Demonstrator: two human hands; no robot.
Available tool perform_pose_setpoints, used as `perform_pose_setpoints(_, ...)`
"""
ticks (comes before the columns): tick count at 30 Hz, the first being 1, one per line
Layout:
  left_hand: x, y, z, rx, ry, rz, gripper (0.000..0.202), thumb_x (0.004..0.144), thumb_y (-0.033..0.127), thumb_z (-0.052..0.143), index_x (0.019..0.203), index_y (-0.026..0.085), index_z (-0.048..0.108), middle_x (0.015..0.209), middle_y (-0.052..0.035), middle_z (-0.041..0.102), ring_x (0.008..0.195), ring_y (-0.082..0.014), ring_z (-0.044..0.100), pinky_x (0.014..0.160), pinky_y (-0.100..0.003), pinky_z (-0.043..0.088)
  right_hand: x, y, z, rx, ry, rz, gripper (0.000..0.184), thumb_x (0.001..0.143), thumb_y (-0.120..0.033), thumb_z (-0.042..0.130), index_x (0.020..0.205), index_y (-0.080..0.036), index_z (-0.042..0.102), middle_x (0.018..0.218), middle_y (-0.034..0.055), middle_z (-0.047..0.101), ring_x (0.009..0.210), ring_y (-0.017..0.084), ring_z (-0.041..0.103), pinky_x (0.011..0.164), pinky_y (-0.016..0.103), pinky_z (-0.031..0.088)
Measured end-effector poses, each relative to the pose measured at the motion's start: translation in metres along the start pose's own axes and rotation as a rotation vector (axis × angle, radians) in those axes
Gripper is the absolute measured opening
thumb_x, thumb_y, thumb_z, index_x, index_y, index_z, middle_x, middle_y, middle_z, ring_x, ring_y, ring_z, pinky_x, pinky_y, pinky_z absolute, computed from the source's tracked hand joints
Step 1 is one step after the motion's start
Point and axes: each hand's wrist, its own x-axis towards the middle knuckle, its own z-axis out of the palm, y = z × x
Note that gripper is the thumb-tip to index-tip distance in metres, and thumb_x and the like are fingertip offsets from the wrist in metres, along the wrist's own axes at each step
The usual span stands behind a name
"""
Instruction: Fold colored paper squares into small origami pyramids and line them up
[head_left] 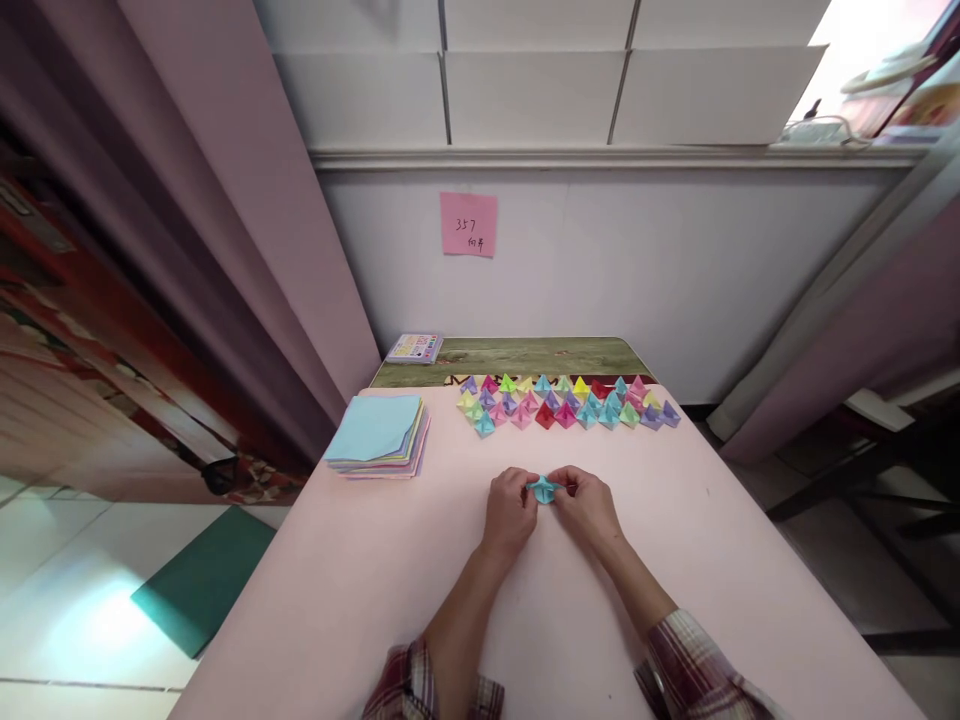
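A small folded piece of blue paper [544, 489] rests on the pink table [360, 590], pinched from both sides. My left hand [510, 510] grips its left edge with closed fingers. My right hand [586, 503] grips its right edge the same way. Beyond my hands lie rows of several finished folded paper shapes [564, 402] in pink, green, blue, purple, yellow and red. A stack of flat coloured paper squares [381, 435], light blue on top, sits at the table's left.
A flat pack of paper [414, 348] lies on a green-patterned surface [525, 358] behind the pink table. A pink note [469, 223] is stuck on the white wall. Curtains hang left and right. A green sheet [206, 578] lies on the floor at left.
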Motion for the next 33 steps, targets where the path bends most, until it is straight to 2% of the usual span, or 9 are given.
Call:
perform_pose_setpoints(4, 0.0, -0.004, 0.002, -0.075, 0.005, -0.003, 0.03, 0.072, 0.002, 0.05, 0.09, 0.019, 0.068, 0.091, -0.0052, 0.067, 0.088, -0.0192, 0.062, 0.081, -0.034, 0.048, -0.001, -0.003, -0.001, -0.103, -0.02, -0.035, 0.026, 0.065, -0.017, 0.052, 0.077, -0.024, 0.073, 0.08, 0.001, 0.074, 0.067, 0.019, 0.066, 0.064, 0.029, 0.048)
perform_pose_setpoints(10, -0.001, -0.003, 0.003, -0.136, -0.008, 0.024, 0.031, 0.071, 0.0, 0.048, 0.085, 0.019, 0.069, 0.086, -0.0044, 0.067, 0.083, -0.0172, 0.063, 0.077, -0.03, 0.05, -0.005, -0.01, -0.006, -0.21, -0.04, -0.02, 0.022, 0.066, -0.014, 0.056, 0.076, -0.023, 0.073, 0.077, 0.0011, 0.073, 0.067, 0.017, 0.066, 0.064, 0.026, 0.046)
perform_pose_setpoints(16, 0.0, 0.002, 0.001, -0.108, -0.028, 0.041, 0.029, 0.073, 0.001, 0.048, 0.085, 0.019, 0.069, 0.084, -0.0041, 0.067, 0.082, -0.0173, 0.062, 0.077, -0.03, 0.049, -0.009, -0.037, -0.001, -0.695, -0.078, -0.026, 0.021, 0.077, -0.021, 0.055, 0.09, -0.023, 0.071, 0.095, 0.0058, 0.069, 0.081, 0.018, 0.066, 0.065, 0.025, 0.042)
perform_pose_setpoints(20, 0.0, 0.004, 0.0, -0.088, -0.033, 0.038, 0.028, 0.073, 0.001, 0.048, 0.084, 0.019, 0.068, 0.084, -0.0044, 0.067, 0.082, -0.0177, 0.062, 0.078, -0.031, 0.048, -0.01, -0.05, 0.004, -0.888, -0.141, -0.044, 0.022, 0.081, -0.023, 0.052, 0.094, -0.022, 0.069, 0.094, 0.0075, 0.068, 0.079, 0.02, 0.067, 0.062, 0.026, 0.041)
perform_pose_setpoints(26, -0.001, 0.003, 0.001, -0.077, -0.028, 0.027, 0.027, 0.075, 0.002, 0.048, 0.085, 0.018, 0.068, 0.085, -0.0049, 0.067, 0.084, -0.0179, 0.062, 0.079, -0.031, 0.047, -0.005, -0.046, -0.001, -0.849, -0.152, -0.015, 0.021, 0.081, -0.03, 0.053, 0.089, -0.027, 0.072, 0.096, 0.0053, 0.07, 0.083, 0.021, 0.067, 0.062, 0.027, 0.04)
perform_pose_setpoints(33, -0.001, 0.005, 0.0, -0.076, -0.025, 0.019, 0.027, 0.075, 0.002, 0.048, 0.086, 0.018, 0.067, 0.086, -0.0048, 0.067, 0.085, -0.0181, 0.061, 0.078, -0.031, 0.047, 0.001, -0.039, -0.003, -0.79, -0.16, -0.041, 0.019, 0.078, -0.028, 0.056, 0.088, -0.03, 0.072, 0.096, 0.0016, 0.07, 0.084, 0.019, 0.066, 0.062, 0.026, 0.037)
